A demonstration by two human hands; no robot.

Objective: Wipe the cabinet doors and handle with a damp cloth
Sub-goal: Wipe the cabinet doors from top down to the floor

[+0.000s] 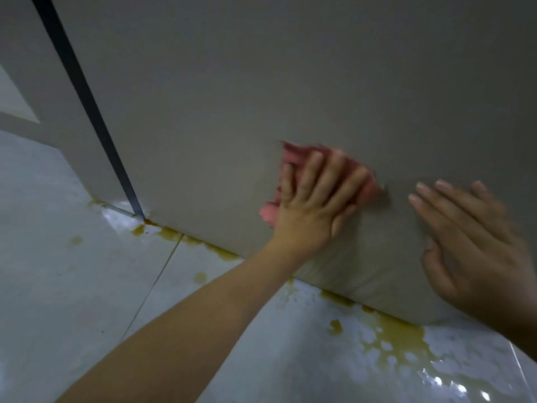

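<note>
At centre frame the left hand [312, 199] presses a pink cloth [293, 158] flat, fingers spread, on the cabinet door [261, 82]; the right hand [476, 242] braces open-fingered beside it. Even pressure and overlapping strokes would serve best.

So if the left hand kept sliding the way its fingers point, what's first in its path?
Only bare cabinet door up and to the right, as far as shown. The left hand presses the pink cloth flat; the right hand seems off that line.
</note>
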